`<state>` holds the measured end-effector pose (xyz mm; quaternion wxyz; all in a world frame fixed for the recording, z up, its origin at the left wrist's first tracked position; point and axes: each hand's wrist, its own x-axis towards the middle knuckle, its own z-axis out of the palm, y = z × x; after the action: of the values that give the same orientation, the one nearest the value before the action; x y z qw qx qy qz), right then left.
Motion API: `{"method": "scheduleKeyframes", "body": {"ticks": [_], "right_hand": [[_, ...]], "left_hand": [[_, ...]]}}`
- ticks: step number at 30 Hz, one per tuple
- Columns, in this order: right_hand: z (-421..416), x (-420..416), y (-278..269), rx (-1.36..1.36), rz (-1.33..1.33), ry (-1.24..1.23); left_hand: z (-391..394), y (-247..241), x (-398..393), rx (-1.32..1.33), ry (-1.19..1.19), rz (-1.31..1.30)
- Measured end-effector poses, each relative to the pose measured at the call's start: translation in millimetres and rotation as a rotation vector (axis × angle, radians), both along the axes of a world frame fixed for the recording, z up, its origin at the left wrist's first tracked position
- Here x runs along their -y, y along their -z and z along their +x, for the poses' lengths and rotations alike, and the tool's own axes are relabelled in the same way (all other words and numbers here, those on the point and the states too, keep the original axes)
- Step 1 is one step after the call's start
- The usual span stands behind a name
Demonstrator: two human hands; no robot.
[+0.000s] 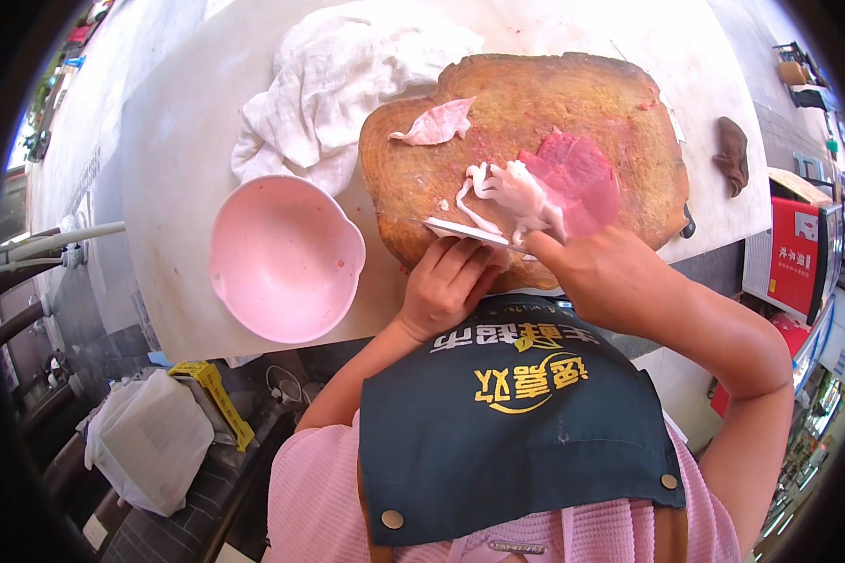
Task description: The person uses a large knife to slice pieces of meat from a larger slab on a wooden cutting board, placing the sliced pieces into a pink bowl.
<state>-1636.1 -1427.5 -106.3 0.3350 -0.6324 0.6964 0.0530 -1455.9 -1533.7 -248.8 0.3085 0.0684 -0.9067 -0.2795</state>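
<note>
My right hand [595, 274] grips a knife, its handle hidden in the fist. The thin knife blade [475, 235] points left across the near edge of a thick wooden chopping block [570, 91]. Bent fingers of my left hand [451, 285] rest close against the blade, over a pale piece of meat or fat [498, 259] that is mostly covered. Beyond the blade lies a heap of white fat strips [517, 186]. Next to it, a flat slice of red raw meat [581, 183] spreads to the right. A pale pink scrap [436, 123] sits farther back on the block.
A pink plastic bowl [285, 260] with small meat specks stands left of the block. Behind it lies a crumpled white cloth [331, 91] on the white table [183, 141]. A brown crumpled item [731, 155] rests at the right. A black handle-like end [689, 222] sticks out beside the block.
</note>
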Motion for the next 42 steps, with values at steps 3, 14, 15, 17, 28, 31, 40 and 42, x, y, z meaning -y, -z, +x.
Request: {"method": "scheduleKeyframes", "body": {"ticks": [3, 14, 15, 17, 28, 31, 40, 42], "right_hand": [[4.3, 18.6, 14.0, 0.075, -0.079, 0.01], [-2.2, 7.0, 33.0, 0.122, -0.06, 0.141], [-4.1, 5.0, 30.0, 0.108, -0.051, 0.154], [-10.2, 8.5, 30.0, 0.144, -0.037, 0.178], [-56.8, 4.0, 14.0, 0.739, -0.013, 0.802], [-48.8, -1.2, 8.8, 0.643, -0.096, 0.822], [-32.9, -16.2, 4.3, 0.597, -0.24, 0.982], [-34.9, -22.1, 9.8, 0.571, -0.219, 0.974]], "left_hand": [[-0.9, -4.8, 2.9, 0.008, 0.021, 0.015], [-4.9, -9.4, 2.2, 0.02, 0.016, 0.026], [-6.1, -7.9, 2.4, 0.018, 0.023, 0.028], [-6.4, -9.0, 1.7, 0.009, 0.022, 0.035], [-9.0, -31.0, 12.5, 0.024, -0.018, 0.236], [-22.5, -28.8, 21.3, 0.026, -0.049, 0.196], [-71.8, -25.0, 34.6, 0.264, -0.047, 0.319], [-73.8, -24.3, 34.3, 0.309, -0.05, 0.389]]}}
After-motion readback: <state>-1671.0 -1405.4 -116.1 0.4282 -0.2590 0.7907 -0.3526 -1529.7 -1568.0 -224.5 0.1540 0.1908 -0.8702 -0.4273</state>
